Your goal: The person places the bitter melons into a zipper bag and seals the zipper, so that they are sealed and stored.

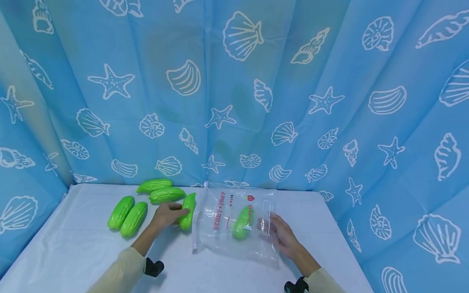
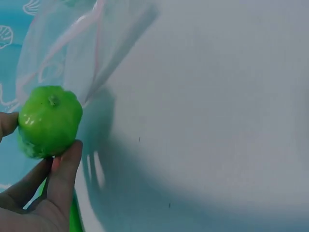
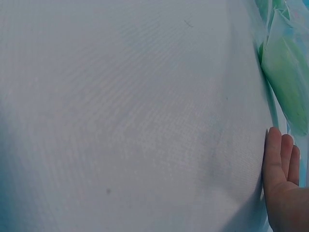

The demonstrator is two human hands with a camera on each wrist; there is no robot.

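My left hand (image 1: 168, 215) grips a green bitter melon (image 1: 187, 211) beside the mouth end of a clear plastic zip bag (image 1: 227, 244). In the left wrist view, the thumb presses one side of the bitter melon (image 2: 50, 121) and the fingers hold it from the other side. Another bitter melon (image 1: 243, 223) lies inside the bag, seen through the printed plastic. At the bag's right end is my right hand (image 1: 287, 238), its fingers partly seen through the film. The right wrist view shows those fingers (image 3: 274, 152) straight, against the bag.
Left of the bag, several more bitter melons lie on the white tabletop: a pair (image 1: 126, 217) at the left and a pair (image 1: 161, 191) toward the back. A blue curtain (image 1: 205, 101) with shell prints hangs behind the table.
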